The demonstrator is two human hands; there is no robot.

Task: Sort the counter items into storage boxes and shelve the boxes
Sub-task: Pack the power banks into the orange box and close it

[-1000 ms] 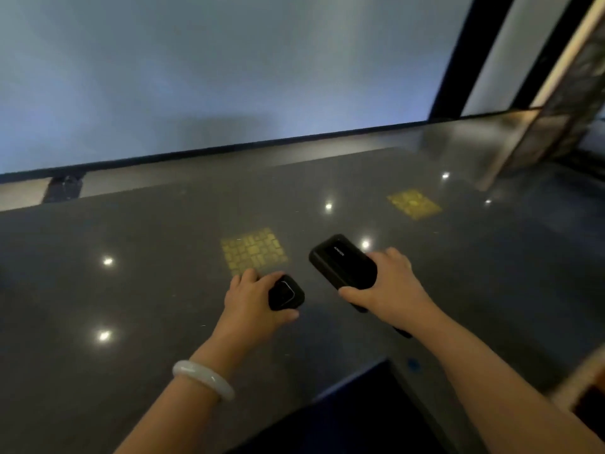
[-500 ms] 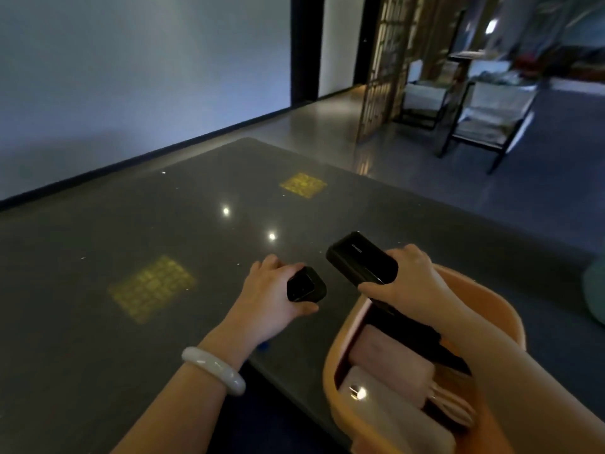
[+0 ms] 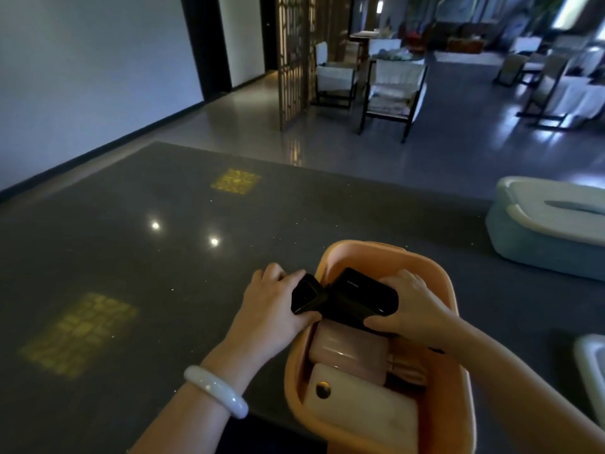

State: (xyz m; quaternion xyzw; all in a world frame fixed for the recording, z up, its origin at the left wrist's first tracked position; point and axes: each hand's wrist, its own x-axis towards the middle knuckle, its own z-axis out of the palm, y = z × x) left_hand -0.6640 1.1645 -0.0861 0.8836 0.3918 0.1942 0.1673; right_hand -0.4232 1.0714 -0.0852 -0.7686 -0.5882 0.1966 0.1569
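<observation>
The dark speckled stone table (image 3: 137, 263) spreads out before me, glossy, with yellow patches of light on it. Toward its right edge sits a pale blue plastic storage box (image 3: 537, 244) with a whitish lid, well apart from my hands. At the near edge stands the orange plastic storage box (image 3: 456, 398), open at the top. Inside it, nearest me, lies a cream flat rounded case (image 3: 366, 414) with a small round metal button; just beyond it lies a pink rounded case (image 3: 348, 352).

My right hand (image 3: 414, 309) holds a black rectangular power bank (image 3: 361, 298) over the far end of the orange box, fingers curled over its right end and thumb beneath. My left hand (image 3: 270, 304) grips a smaller black glossy block (image 3: 307, 296) at the box's left rim, fingers closed over the top and thumb under it. The two black items touch or nearly touch above the rim. A white smooth bangle (image 3: 216, 391) circles my left wrist.
</observation>
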